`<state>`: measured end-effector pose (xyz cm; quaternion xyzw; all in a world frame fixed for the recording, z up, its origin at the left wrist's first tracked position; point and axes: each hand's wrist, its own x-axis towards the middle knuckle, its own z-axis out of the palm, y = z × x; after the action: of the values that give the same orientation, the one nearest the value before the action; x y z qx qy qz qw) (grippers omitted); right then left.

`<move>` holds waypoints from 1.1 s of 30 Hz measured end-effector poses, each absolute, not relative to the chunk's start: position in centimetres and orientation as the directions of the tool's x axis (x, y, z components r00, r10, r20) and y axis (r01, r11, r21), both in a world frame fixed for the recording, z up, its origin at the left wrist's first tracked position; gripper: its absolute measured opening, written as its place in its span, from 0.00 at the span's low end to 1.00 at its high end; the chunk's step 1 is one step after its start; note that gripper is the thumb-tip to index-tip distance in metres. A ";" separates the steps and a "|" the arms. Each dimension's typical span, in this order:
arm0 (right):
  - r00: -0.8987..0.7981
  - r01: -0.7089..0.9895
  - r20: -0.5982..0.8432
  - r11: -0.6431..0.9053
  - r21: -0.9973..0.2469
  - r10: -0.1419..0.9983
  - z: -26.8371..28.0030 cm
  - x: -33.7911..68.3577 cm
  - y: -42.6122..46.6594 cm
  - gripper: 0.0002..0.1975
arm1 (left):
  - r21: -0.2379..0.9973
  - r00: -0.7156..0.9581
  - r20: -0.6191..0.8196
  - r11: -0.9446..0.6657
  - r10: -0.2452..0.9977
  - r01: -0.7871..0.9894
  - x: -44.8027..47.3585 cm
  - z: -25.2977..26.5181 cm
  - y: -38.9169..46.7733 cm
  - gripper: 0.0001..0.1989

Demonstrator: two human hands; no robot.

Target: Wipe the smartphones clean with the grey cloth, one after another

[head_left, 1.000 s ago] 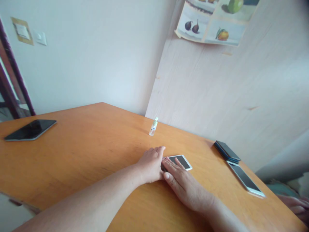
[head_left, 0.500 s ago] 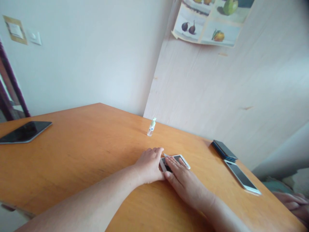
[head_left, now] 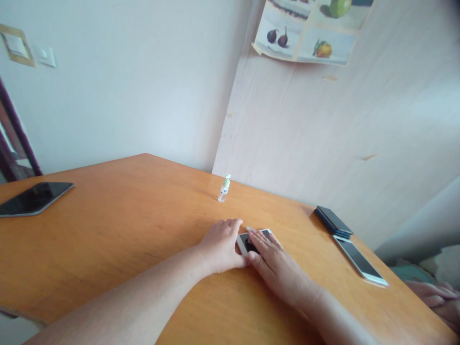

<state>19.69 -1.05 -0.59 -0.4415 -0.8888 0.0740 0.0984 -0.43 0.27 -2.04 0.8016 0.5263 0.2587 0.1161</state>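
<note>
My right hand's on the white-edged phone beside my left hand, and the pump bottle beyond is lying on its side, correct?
No, the pump bottle is standing upright, as the head view shows; your right hand is on the white-edged phone beside your left hand.

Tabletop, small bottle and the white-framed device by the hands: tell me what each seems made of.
Tabletop: wood or wood-look laminate, satin; orange-brown with faint dark streaks and soft sheen.
Small bottle: probably clear plastic, as the lower part is see-through; glass possible. Its pale green top looks like moulded plastic.
White-framed device: dark, smooth, glass-like screen; pale frame, plastic or coated metal, unclear which.
</note>
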 end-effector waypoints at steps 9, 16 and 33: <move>-0.492 0.842 0.115 0.505 -0.190 0.863 -1.1 21.0 0.6 0.29 | 0.449 0.310 0.290 -0.414 0.906 0.791 -0.4 -2.0 0.2 0.41; -0.579 0.783 0.088 0.583 -0.215 0.810 -0.3 20.0 -1.8 0.32 | 0.451 0.321 0.302 -0.431 0.898 0.781 -0.6 -2.2 0.4 0.38; -0.538 0.836 0.003 0.534 -0.127 0.843 1.8 18.8 -5.0 0.31 | 0.421 0.344 0.300 -0.447 0.890 0.789 -0.8 -1.8 0.4 0.30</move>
<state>18.79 -5.01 1.81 -0.4797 -0.8751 0.0552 0.0321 -0.78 0.38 -1.85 0.8135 0.5159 0.2487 0.1010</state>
